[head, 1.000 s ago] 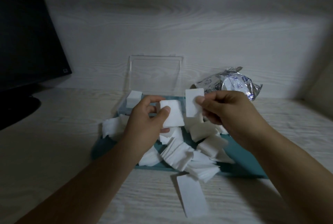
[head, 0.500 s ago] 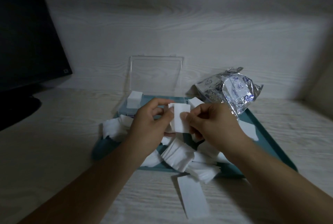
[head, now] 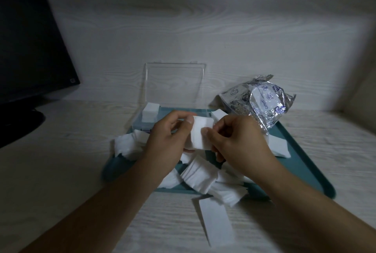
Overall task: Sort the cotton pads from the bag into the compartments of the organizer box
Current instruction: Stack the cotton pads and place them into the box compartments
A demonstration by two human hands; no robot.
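My left hand [head: 168, 140] and my right hand [head: 236, 140] meet over a teal tray [head: 317, 171], both pinching a small stack of white cotton pads [head: 200, 134] between thumbs and fingers. Behind them stands the clear organizer box [head: 175, 86] with its lid raised; one stack of pads [head: 150, 111] sits in its left compartment. The rest of the box is hidden by my hands. Loose cotton pads [head: 199, 175] lie scattered across the tray. A crumpled silver bag [head: 258, 106] rests at the tray's back right.
One pad [head: 215, 220] lies off the tray on the pale wooden table near me. A dark monitor [head: 26, 49] stands at the far left. A wall closes off the back and the right side.
My right hand brought its pad leftward and down to the stack in my left hand. Both hands now hold the pads together, slightly lower than before.
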